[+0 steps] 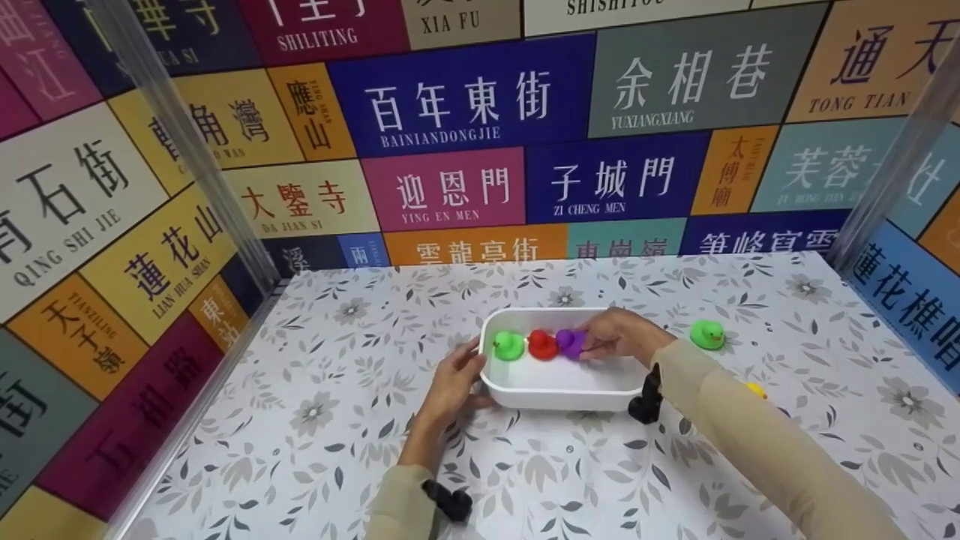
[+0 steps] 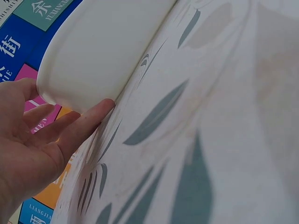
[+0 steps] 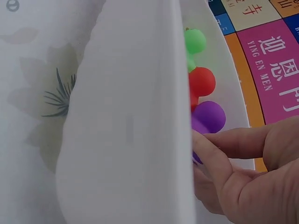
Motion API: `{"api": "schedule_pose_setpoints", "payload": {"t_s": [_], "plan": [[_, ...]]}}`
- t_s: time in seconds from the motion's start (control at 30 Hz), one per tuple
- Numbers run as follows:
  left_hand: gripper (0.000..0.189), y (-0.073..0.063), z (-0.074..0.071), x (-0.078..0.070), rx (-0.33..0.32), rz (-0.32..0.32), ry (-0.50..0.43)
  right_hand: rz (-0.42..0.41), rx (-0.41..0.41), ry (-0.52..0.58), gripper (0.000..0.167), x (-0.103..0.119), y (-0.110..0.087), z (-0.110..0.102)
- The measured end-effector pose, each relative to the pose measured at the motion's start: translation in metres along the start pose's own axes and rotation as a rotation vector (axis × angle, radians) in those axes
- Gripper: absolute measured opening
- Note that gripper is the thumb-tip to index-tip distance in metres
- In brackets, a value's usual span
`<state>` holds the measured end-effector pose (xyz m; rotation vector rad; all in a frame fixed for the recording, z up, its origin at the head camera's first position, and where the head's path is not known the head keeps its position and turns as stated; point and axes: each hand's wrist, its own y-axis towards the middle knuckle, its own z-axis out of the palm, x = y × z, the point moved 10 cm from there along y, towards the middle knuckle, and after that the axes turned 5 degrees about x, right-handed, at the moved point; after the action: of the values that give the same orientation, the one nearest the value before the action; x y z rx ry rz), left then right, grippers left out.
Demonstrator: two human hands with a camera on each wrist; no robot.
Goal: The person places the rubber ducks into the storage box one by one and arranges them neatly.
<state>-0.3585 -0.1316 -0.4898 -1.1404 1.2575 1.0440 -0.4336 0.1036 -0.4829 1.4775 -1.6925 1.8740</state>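
Observation:
A white plastic tub (image 1: 562, 393) stands on the table, with a green rubber duck (image 1: 508, 346), a red rubber duck (image 1: 542, 345) and a purple rubber duck (image 1: 573, 343) lined up inside along its far side. Inside the tub, my right hand (image 1: 621, 334) pinches the purple duck between thumb and fingers, beside the red one. The right wrist view shows the heads of all three ducks over the near wall; the wall hides their lower parts. My left hand (image 2: 32, 154) touches the tub's left end, its thumb by the rim and its fingers extended along the side.
Right of the tub, another green duck (image 1: 707, 335) sits on the flower-patterned tabletop (image 1: 315, 465). Nearer, a yellow duck-like thing (image 1: 756, 390) and a bit of purple (image 1: 784, 412) show past my right sleeve, mostly hidden. Sign-covered walls (image 1: 450, 180) rise behind and at both sides.

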Motion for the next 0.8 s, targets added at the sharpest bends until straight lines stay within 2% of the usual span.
{"api": "schedule_pose_setpoints", "payload": {"t_s": [0.17,0.57,0.8], "plan": [[0.053,0.0,-0.001,-0.001,0.001,0.003,0.002,-0.02,-0.021,-0.006,0.066,-0.001,-0.003,-0.006],[0.052,0.0,0.001,-0.001,-0.004,-0.001,0.011,-0.051,0.009,0.082,0.062,-0.007,-0.005,-0.013],[0.051,0.001,-0.001,-0.001,-0.009,0.0,0.009,-0.055,-0.003,0.152,0.06,-0.008,-0.005,-0.014]]}}
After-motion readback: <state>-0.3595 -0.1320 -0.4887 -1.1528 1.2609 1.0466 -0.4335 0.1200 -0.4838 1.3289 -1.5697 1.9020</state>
